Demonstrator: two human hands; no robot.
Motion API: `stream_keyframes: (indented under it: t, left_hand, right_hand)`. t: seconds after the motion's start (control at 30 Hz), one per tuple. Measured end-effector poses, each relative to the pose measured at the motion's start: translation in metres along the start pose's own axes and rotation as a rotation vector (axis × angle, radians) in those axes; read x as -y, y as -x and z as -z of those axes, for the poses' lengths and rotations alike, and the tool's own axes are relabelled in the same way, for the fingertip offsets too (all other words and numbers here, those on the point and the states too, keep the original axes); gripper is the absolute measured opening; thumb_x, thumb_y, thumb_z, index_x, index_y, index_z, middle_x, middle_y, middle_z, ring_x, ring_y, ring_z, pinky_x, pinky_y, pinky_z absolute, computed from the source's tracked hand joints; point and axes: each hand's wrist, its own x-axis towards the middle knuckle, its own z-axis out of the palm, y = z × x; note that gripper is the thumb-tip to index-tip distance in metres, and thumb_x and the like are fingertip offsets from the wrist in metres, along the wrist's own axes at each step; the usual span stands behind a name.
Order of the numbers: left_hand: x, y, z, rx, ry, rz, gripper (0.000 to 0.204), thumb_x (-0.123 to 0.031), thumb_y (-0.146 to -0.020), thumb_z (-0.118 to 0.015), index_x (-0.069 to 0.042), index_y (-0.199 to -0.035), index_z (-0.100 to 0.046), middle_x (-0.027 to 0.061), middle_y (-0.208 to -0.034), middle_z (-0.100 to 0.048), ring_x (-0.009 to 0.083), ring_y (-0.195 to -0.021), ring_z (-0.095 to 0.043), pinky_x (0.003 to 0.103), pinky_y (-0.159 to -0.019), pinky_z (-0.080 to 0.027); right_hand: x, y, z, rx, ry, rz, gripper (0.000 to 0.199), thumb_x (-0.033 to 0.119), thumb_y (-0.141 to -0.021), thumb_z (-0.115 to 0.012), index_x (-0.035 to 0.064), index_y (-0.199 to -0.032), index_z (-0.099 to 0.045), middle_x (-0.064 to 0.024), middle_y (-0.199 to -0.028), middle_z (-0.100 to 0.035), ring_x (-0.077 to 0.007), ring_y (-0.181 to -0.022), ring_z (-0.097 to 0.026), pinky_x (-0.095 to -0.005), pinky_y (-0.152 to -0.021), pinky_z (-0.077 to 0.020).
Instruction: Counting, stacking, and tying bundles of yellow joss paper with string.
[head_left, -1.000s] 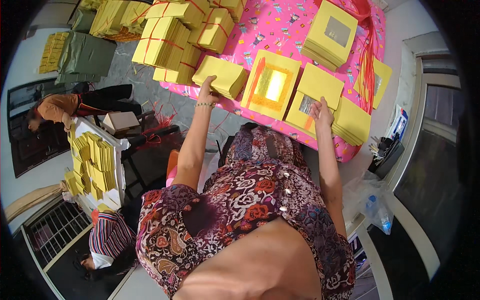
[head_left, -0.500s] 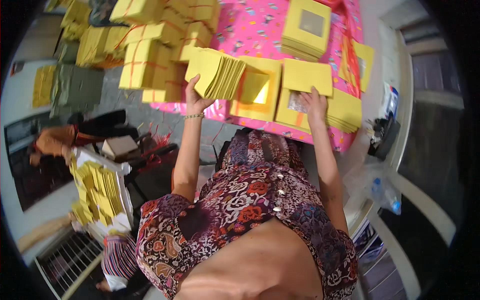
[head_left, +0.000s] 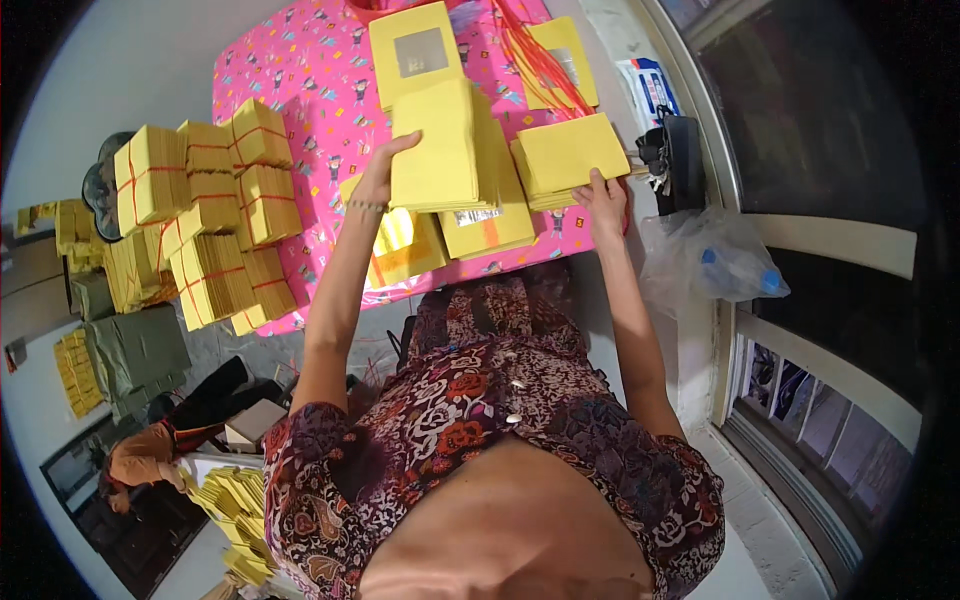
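My left hand (head_left: 378, 178) grips a thick stack of folded yellow paper (head_left: 432, 145) by its left side, held over the near part of the table. At the right, my right hand (head_left: 602, 202) pinches the near edge of a folded yellow paper (head_left: 572, 152), which lies on a low yellow pile. Between my hands a flat yellow stack with a silver patch and an orange strip (head_left: 490, 232) is partly covered by the held stack. Left of it lies another yellow sheet (head_left: 412, 250), catching a bright glare. Farther back rises a tall stack with a silver square (head_left: 418, 55).
Bundles of yellow paper tied with red string (head_left: 210, 215) are piled at the pink patterned table's (head_left: 300, 60) left end. Red strips (head_left: 540, 60) lie at the far right. A clear plastic bag (head_left: 700, 265) hangs beside the right wall. Another person (head_left: 145, 455) is at lower left.
The view has swung to the right. My left hand has brought its stack right, over the middle stack. My right hand has moved the folded paper onto the right-hand pile.
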Motion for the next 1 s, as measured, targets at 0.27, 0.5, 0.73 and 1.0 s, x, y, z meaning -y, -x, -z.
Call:
stream_keyframes:
  t: [0.27,0.5,0.73,1.0]
  left_hand:
    - [-0.025,-0.088,-0.064,0.193,-0.451,0.311,0.058,-0.026,-0.082,-0.076,0.003,-0.128,-0.056,0.0154,-0.12,-0.066,0.0242,-0.106,-0.066,0.036,-0.092,-0.054]
    - [-0.024,-0.126,-0.103,0.284,-0.66,0.419,0.057,-0.031,-0.081,-0.077,0.001,-0.126,-0.06,0.013,-0.117,-0.067,0.0216,-0.104,-0.067,0.035,-0.092,-0.053]
    - [0.002,-0.155,-0.123,0.352,-0.827,0.588,0.056,-0.033,-0.086,-0.072,-0.001,-0.129,-0.057,0.012,-0.12,-0.066,0.0219,-0.105,-0.066,0.037,-0.092,-0.052]
    - [0.033,-0.167,-0.153,0.491,-0.994,0.719,0.065,-0.041,-0.084,-0.073,-0.001,-0.133,-0.055,0.0119,-0.125,-0.064,0.0213,-0.111,-0.063,0.035,-0.096,-0.049]
  right_hand:
    - [-0.02,-0.002,-0.015,-0.005,-0.075,-0.106,0.033,0.023,-0.098,-0.059,-0.0016,-0.12,-0.056,-0.0117,-0.106,-0.064,-0.0247,-0.088,-0.069,-0.035,-0.075,-0.0613]
    - [-0.044,0.003,-0.019,-0.151,-0.062,-0.157,0.027,0.02,-0.096,-0.062,-0.0033,-0.109,-0.059,-0.0098,-0.087,-0.065,-0.0189,-0.067,-0.068,-0.0312,-0.059,-0.0597]
    - [-0.063,0.012,-0.025,-0.193,-0.068,-0.101,0.025,0.015,-0.094,-0.063,-0.0007,-0.112,-0.058,-0.0087,-0.084,-0.064,-0.0157,-0.064,-0.065,-0.0293,-0.058,-0.058]
    - [-0.097,0.009,-0.026,-0.255,0.086,0.11,0.033,0.01,-0.098,-0.055,0.0012,-0.129,-0.055,-0.0119,-0.117,-0.063,-0.02,-0.114,-0.057,-0.0326,-0.093,-0.0452]
